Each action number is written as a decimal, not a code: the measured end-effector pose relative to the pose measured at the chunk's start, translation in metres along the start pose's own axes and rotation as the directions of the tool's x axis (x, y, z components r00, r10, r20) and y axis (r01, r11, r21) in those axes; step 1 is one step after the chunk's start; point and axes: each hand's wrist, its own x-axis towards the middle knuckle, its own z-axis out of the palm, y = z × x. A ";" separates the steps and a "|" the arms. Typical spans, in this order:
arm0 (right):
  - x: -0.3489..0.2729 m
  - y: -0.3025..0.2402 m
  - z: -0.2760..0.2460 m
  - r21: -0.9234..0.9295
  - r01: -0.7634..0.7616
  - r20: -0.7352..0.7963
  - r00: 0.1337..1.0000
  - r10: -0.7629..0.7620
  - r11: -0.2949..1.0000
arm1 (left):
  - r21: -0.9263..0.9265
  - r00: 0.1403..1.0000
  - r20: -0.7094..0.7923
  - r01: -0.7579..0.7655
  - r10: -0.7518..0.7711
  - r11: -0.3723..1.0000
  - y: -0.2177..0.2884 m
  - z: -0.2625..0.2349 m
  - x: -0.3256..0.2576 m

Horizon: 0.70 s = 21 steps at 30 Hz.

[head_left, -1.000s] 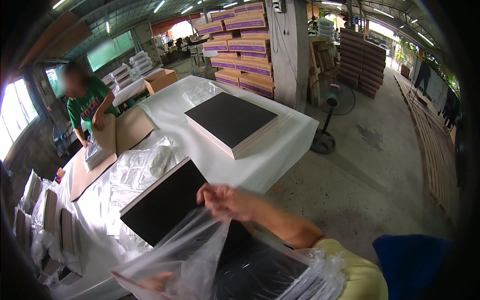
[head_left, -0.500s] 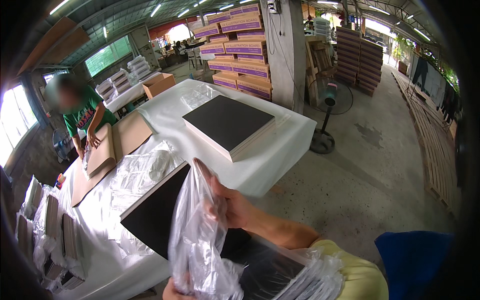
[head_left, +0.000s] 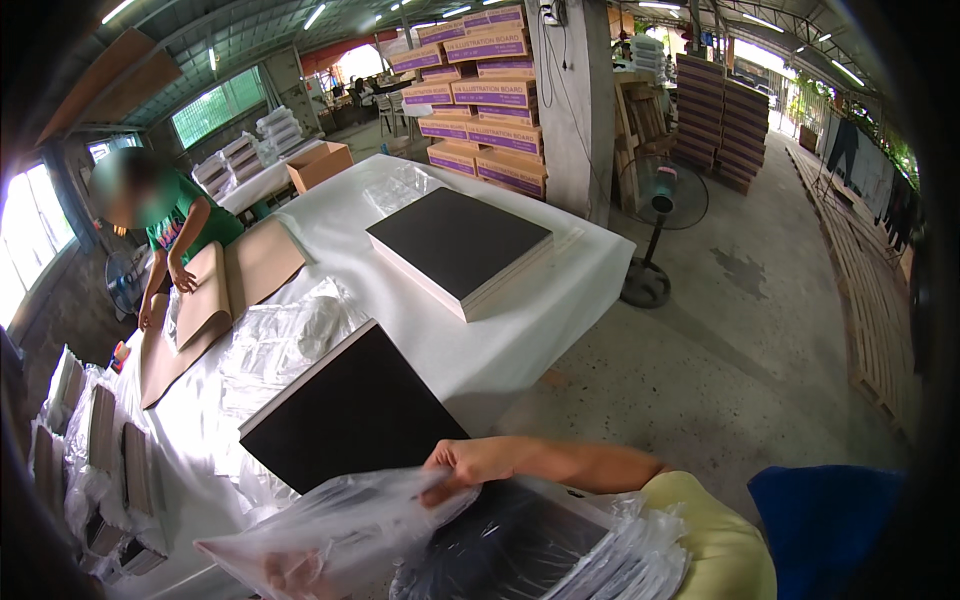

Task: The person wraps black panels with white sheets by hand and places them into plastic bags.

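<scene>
Our right hand [head_left: 470, 465] and left hand [head_left: 292, 575] pinch the clear plastic bag [head_left: 350, 520], long axis eight-to-two o'clock.

1. Stacked cartons [head_left: 470, 75], top centre of frame: flat rectangular boxes, tan cardboard with purple printed bands, piled several high behind the white surface [head_left: 560, 290], beside the concrete pillar.
2. Open brown carton [head_left: 318, 163], upper left-centre: plain tan box, flaps up, on a far table.
3. White wrapped bundles [head_left: 275, 125], upper left, stacked behind that carton.
4. Dark brown carton stacks [head_left: 725, 120], upper right: tall piles in rows on the floor.
5. Clear plastic bag [head_left: 340, 525], bottom centre: crinkled, see-through, held open by both hands, left hand [head_left: 295, 575], right hand [head_left: 470, 465].
6. Pile of clear bags [head_left: 600, 550], bottom centre-right, glossy, over something dark.
7. Loose clear plastic bags [head_left: 285, 340], mid-left on the surface.
</scene>
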 end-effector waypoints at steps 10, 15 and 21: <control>-0.006 -0.017 -0.023 0.582 0.527 -0.296 0.846 -0.443 0.619 | -0.209 0.896 -0.387 0.146 -0.219 0.967 -0.006 0.017 -0.044; -0.004 -0.014 -0.020 0.517 0.683 -0.297 0.708 -0.641 0.516 | -0.624 0.972 0.231 0.185 -0.047 0.759 -0.044 -0.008 -0.013; -0.002 -0.018 -0.019 0.643 0.580 -0.169 0.744 -0.646 0.500 | -0.410 0.977 -0.073 0.154 -0.201 0.899 -0.024 0.010 0.020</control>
